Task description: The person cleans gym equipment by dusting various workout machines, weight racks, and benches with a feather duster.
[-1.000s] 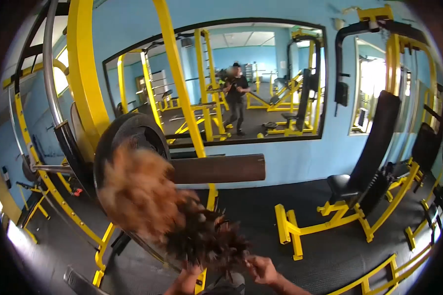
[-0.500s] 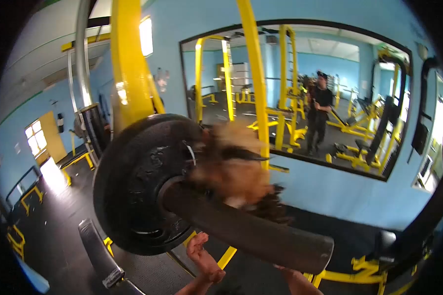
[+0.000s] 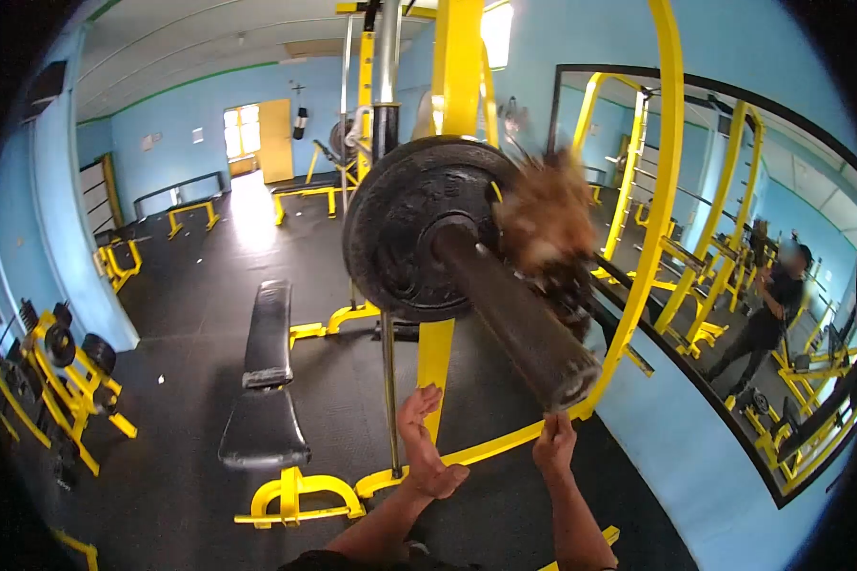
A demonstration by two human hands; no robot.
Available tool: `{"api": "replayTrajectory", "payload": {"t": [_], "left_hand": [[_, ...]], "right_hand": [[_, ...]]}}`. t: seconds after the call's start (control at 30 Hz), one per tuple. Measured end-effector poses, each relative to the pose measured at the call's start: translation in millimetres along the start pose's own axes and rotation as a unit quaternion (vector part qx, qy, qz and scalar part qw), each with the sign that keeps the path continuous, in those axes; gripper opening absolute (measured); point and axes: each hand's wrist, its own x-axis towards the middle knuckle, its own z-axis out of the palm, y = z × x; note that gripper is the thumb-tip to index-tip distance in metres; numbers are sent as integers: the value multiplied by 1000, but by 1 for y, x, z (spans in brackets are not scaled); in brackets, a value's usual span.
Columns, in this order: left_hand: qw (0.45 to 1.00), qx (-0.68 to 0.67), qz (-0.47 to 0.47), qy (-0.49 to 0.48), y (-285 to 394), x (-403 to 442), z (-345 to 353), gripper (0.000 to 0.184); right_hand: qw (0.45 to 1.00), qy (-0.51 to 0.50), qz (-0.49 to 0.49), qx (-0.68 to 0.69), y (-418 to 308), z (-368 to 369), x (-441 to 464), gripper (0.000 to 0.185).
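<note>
A brown and black feather duster (image 3: pixel 548 224), blurred by motion, is against the right side of a black weight plate (image 3: pixel 424 228). The plate sits on a dark bar sleeve (image 3: pixel 524 324) that points toward me. Under the sleeve's end, my right hand (image 3: pixel 554 443) is closed; the duster's handle is hidden behind the sleeve, so what the fingers hold cannot be made out. My left hand (image 3: pixel 428 443) is raised below the plate, fingers apart, palm facing right, with nothing in it.
A black padded bench (image 3: pixel 267 428) stands at the lower left. Yellow rack posts (image 3: pixel 671 143) rise around the bar. A large mirror (image 3: pixel 733 409) on the right wall reflects a person. Small plates hang on a yellow stand (image 3: pixel 76 381) at the far left.
The view has swung left, bringing in the bench and far doorway. The duster has gone from in front of the plate to its right side. My left hand now shows fully.
</note>
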Motion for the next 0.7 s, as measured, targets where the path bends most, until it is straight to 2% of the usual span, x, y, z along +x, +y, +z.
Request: {"api": "replayTrajectory", "payload": {"t": [0.07, 0.13, 0.2, 0.3, 0.33, 0.4, 0.43, 0.5, 0.6, 0.67, 0.7], "left_hand": [[998, 52, -39, 8, 17, -15, -13, 93], [996, 87, -17, 6, 29, -17, -24, 93], [992, 106, -57, -26, 43, -17, -30, 93], [993, 92, -61, -41, 58, -11, -24, 92], [992, 93, -68, -42, 62, -10, -24, 92], [995, 54, -35, -75, 68, -9, -28, 91], [996, 31, -40, -73, 72, -9, -32, 91], [994, 39, -60, -82, 81, -13, -53, 91], [989, 37, -104, -99, 88, -16, -97, 91], [986, 13, -122, -110, 88, -15, -120, 92], [987, 12, -116, -111, 89, -14, -131, 92]], "right_hand": [[997, -10, 70, 18, 42, -8, -39, 14], [995, -32, 89, 15, 49, -11, -59, 16], [963, -13, 11, 267, 33, -3, -96, 22], [978, -33, -13, 203, -34, 1, -100, 24], [972, -49, 16, 229, -28, 10, -98, 23], [974, -107, 87, 179, -13, 16, -96, 21], [974, -110, 87, 176, -9, 15, -108, 21], [982, -19, 51, 183, 9, 17, -146, 18], [984, -39, 58, 164, 7, 24, -215, 15], [992, -52, -72, 88, -26, 33, -248, 20], [992, -29, -89, 80, -59, 41, -245, 17]]}}
